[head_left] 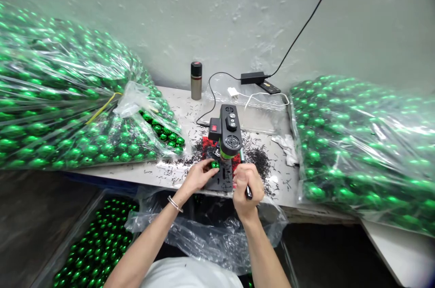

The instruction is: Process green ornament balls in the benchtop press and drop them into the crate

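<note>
A small black bench machine with round vents and buttons on top stands on the table. My left hand pinches a shiny green bauble at the machine's base, beneath its head. Around the machine's black-ended lever, on the right side, the fingers of my right hand are wrapped. Red material shows around the base. Many short black scraps lie scattered about it. Whether the machine's tip touches the bauble is hidden.
Large clear bags of green baubles stand at left and right. Behind the machine are a flask, a power adapter and cables. A white cloth lies at right. Below the table edge are loose plastic sheeting and more baubles.
</note>
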The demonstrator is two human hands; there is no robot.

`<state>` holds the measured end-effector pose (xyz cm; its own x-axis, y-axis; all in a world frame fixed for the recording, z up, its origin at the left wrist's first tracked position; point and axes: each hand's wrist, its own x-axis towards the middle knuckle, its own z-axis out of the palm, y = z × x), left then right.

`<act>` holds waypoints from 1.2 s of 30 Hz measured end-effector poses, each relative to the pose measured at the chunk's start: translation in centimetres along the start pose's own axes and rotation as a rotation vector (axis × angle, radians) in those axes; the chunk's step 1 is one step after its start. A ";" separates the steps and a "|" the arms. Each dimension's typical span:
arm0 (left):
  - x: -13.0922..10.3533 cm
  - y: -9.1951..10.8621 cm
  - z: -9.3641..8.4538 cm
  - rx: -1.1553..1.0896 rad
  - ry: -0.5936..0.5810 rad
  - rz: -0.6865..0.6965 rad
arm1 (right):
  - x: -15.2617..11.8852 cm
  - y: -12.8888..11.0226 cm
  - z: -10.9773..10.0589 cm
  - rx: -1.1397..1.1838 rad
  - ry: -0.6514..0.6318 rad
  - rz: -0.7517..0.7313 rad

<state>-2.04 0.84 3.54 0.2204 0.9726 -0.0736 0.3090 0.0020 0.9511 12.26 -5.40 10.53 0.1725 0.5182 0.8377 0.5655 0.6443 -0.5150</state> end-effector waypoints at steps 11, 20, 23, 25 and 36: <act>-0.5 -0.9 1.8 0.420 0.118 0.393 | -0.1 0.0 0.0 0.001 -0.008 0.008; -0.2 -2.4 2.2 0.329 0.136 0.435 | -1.0 0.6 0.2 0.015 0.008 0.002; -0.3 -2.3 2.2 0.321 0.139 0.425 | -2.1 1.5 0.4 0.012 0.011 -0.025; -0.3 -2.3 2.2 0.309 0.137 0.416 | -2.9 2.3 0.5 -0.002 0.011 -0.057; -0.3 -2.3 2.3 0.278 0.131 0.426 | -5.5 4.9 1.0 -0.045 0.039 -0.102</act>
<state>-0.70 -0.02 0.66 0.2679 0.8948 0.3570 0.4554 -0.4442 0.7716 13.22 -4.55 3.19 0.1429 0.4282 0.8923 0.6171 0.6663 -0.4185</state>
